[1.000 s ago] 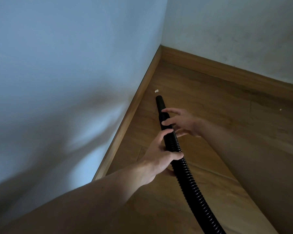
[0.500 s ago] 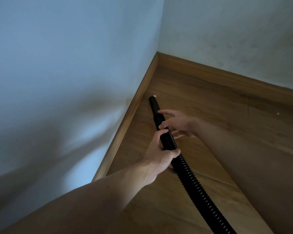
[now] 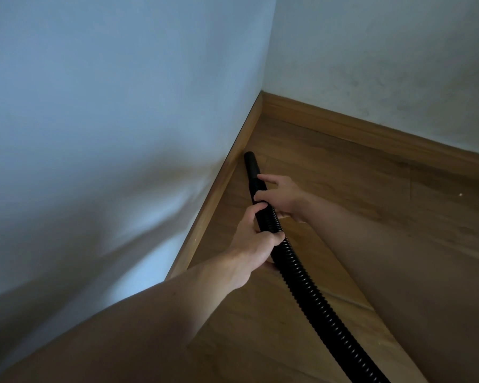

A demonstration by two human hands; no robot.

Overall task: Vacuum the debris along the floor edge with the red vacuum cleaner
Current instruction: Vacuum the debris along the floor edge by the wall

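Black ribbed hose (image 3: 310, 286) is being gripped by the left hand (image 3: 253, 244) and pinched by the right hand (image 3: 280, 194), its nozzle (image 3: 251, 164) being held just beside the wooden skirting board (image 3: 205, 219).

I'm seeing the nozzle (image 3: 251, 162) just beside the left baseboard (image 3: 211, 205), near the corner (image 3: 261, 106); on the hose (image 3: 315, 294), the right hand (image 3: 277, 193) is sitting ahead of the left hand (image 3: 256, 244).
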